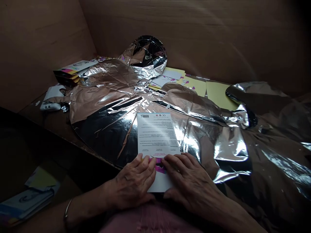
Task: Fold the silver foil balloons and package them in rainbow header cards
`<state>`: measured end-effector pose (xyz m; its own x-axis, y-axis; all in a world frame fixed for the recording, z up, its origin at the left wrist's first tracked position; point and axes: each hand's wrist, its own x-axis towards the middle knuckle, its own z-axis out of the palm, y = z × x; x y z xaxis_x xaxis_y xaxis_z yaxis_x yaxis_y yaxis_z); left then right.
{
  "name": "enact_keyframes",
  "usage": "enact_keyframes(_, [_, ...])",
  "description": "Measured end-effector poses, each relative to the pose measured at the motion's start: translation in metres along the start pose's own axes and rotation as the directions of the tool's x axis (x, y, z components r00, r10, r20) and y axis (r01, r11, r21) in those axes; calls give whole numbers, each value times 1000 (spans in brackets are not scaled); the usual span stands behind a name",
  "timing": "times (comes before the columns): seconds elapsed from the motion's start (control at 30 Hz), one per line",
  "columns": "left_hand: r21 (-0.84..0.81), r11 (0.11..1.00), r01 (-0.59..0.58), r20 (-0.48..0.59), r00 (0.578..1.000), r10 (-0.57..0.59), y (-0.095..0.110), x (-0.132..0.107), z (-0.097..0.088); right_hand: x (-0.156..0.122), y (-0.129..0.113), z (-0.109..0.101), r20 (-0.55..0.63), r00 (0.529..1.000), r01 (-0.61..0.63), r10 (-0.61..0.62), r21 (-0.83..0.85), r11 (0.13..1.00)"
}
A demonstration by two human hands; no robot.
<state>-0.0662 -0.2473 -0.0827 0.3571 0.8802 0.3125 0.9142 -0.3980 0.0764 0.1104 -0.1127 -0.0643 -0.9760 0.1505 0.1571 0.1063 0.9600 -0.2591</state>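
Note:
A white printed card (156,136) with a barcode and small text lies on a flat silver foil balloon (109,110) spread over the table. My left hand (134,181) and my right hand (188,179) both rest on the card's near end, fingers laid flat and pressing down beside a pink patch (159,163). A metal bangle (66,210) sits on my left wrist.
More crumpled silver foil (267,142) covers the right side. Yellow sheets (218,94) and white cards lie at the back. A stack of packaged cards (70,72) stands at the far left, white packets (52,97) beside it. Brown cardboard walls (206,35) enclose the table. Papers (29,197) lie low left.

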Motion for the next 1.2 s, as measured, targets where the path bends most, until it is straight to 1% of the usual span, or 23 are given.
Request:
enact_keyframes(0.13, [22,1000,15,-13,1000,-14,1,1,1,-2,1,6,-42,999,-8,5,-64,998])
enact_keyframes(0.23, [16,999,30,2,1000,-30,0,1,1,-6,4,7,-24,1000,17,-19,-72,997])
enact_keyframes(0.43, [-33,999,36,32,999,-34,-4,1,-6,-7,12,-12,65,993,94,-95,25,995])
enact_keyframes(0.53, [-75,996,55,41,998,-52,-5,4,-12,-4,14,-19,23,993,113,-115,82,990])
enact_keyframes(0.63, [-137,985,103,-10,994,-105,-7,11,-15,0,13,-18,-78,992,110,-100,135,985])
enact_keyframes(0.7, [-205,969,136,-77,985,-154,-7,16,-14,2,12,-14,-160,987,53,-26,164,985])
enact_keyframes(0.8, [-289,941,175,-193,952,-236,-9,21,-9,5,10,-6,-288,954,-40,85,160,986])
enact_keyframes(0.87, [-288,938,193,-254,929,-268,-10,22,-6,6,11,-3,-336,934,-83,119,120,989])
enact_keyframes(0.93, [-250,950,189,-275,926,-257,-11,22,-4,9,12,0,-343,931,-100,123,85,991])
enact_keyframes(1.07, [-162,971,176,-276,937,-216,-10,21,-2,13,14,1,-273,957,-77,100,92,993])
enact_keyframes(1.2, [-140,974,180,-290,933,-214,-8,20,-1,16,15,1,-230,970,-58,85,122,991])
